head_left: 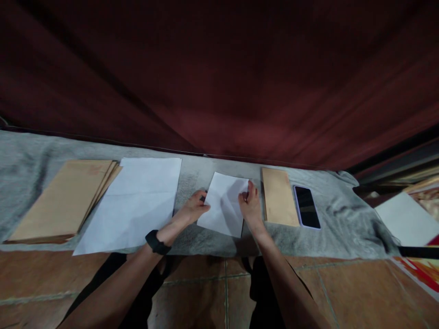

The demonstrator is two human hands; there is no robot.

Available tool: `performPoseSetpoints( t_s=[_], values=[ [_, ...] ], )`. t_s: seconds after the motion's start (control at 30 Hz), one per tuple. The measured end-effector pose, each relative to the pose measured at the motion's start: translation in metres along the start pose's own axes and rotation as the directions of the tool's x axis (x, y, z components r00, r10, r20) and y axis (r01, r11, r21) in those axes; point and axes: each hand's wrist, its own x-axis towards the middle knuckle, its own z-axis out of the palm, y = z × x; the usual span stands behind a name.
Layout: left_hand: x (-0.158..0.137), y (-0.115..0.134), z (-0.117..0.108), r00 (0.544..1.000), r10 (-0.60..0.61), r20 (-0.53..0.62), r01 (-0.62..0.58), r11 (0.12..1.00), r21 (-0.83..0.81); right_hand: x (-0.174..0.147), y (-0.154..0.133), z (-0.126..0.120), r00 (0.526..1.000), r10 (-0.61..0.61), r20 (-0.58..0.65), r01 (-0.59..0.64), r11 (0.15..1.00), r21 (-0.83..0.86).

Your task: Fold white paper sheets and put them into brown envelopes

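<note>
A folded white sheet of paper lies in front of me on the grey cloth. My left hand holds its left edge, with the thumb on top and the fingers curled at the side. At the upper right edge, my right hand grips the same paper between thumb and bent fingers. A sliver of brown shows under the paper's lower right corner; what it belongs to is hidden. Just right of my right hand is a small stack of brown envelopes. Larger white sheets lie to the left of my left hand.
A pile of larger brown envelopes lies at the far left. A phone with a pale purple case rests on the grey cloth. Dark red fabric rises behind. White paper sits at the far right, above the tiled floor.
</note>
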Motion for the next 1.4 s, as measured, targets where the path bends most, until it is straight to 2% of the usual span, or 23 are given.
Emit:
performPoseSetpoints(
  t_s=[0.1,0.2,0.27,0.33,0.43,0.53,0.6,0.63,0.73,0.8,0.87,0.93,1.03,1.23,1.4],
  values=[
    [-0.003,0.0,0.002,1.0,-0.007,-0.012,0.008,0.999,0.038,-0.009,-0.008,-0.001,0.983,-0.173,0.06,0.182,0.959,-0.219],
    [-0.006,0.001,0.002,1.0,0.019,-0.001,-0.019,0.999,0.045,-0.02,-0.018,0.003,0.922,-0.285,0.262,0.353,0.895,-0.271],
    [-0.009,0.0,0.001,0.999,0.053,0.001,-0.053,0.998,0.031,-0.027,-0.023,0.007,0.872,-0.32,0.372,0.432,0.859,-0.275],
    [-0.01,-0.001,0.0,0.997,0.072,0.006,-0.072,0.997,0.028,-0.031,-0.025,0.01,0.836,-0.34,0.432,0.482,0.83,-0.28],
    [-0.012,0.0,-0.004,0.997,0.079,0.006,-0.079,0.994,0.08,-0.033,-0.025,0.011,0.816,-0.348,0.462,0.51,0.81,-0.29],
    [-0.013,0.005,-0.004,0.974,0.162,-0.156,-0.12,0.961,0.251,-0.031,-0.022,0.009,0.824,-0.338,0.455,0.501,0.81,-0.305],
    [-0.013,0.009,0.001,0.925,0.288,-0.247,-0.159,0.886,0.435,-0.028,-0.02,0.009,0.83,-0.335,0.447,0.496,0.809,-0.316],
    [-0.013,0.011,0.005,0.9,0.364,-0.239,-0.194,0.827,0.527,-0.028,-0.019,0.009,0.833,-0.333,0.442,0.493,0.808,-0.322],
    [-0.011,0.008,0.025,0.836,0.548,-0.019,-0.376,0.599,0.707,-0.025,-0.015,0.008,0.847,-0.32,0.425,0.477,0.809,-0.343],
    [-0.01,0.001,0.038,0.802,0.585,0.119,-0.45,0.46,0.766,-0.023,-0.011,0.007,0.86,-0.301,0.411,0.458,0.812,-0.363],
    [-0.008,-0.009,0.048,0.791,0.586,0.177,-0.453,0.365,0.814,-0.019,-0.006,0.005,0.88,-0.273,0.388,0.425,0.818,-0.388],
    [-0.007,-0.016,0.053,0.782,0.594,0.187,-0.435,0.306,0.847,-0.015,0.0,0.004,0.904,-0.247,0.35,0.385,0.828,-0.409],
    [-0.005,-0.023,0.053,0.776,0.613,0.149,-0.398,0.291,0.87,-0.01,0.008,0.001,0.931,-0.223,0.289,0.333,0.843,-0.422],
    [-0.003,-0.028,0.047,0.768,0.638,0.046,-0.361,0.372,0.855,-0.009,0.019,-0.001,0.956,-0.204,0.211,0.276,0.868,-0.412],
    [-0.005,-0.027,0.043,0.752,0.658,-0.036,-0.316,0.409,0.856,-0.01,0.016,-0.005,0.966,-0.183,0.185,0.246,0.87,-0.427]
  ],
)
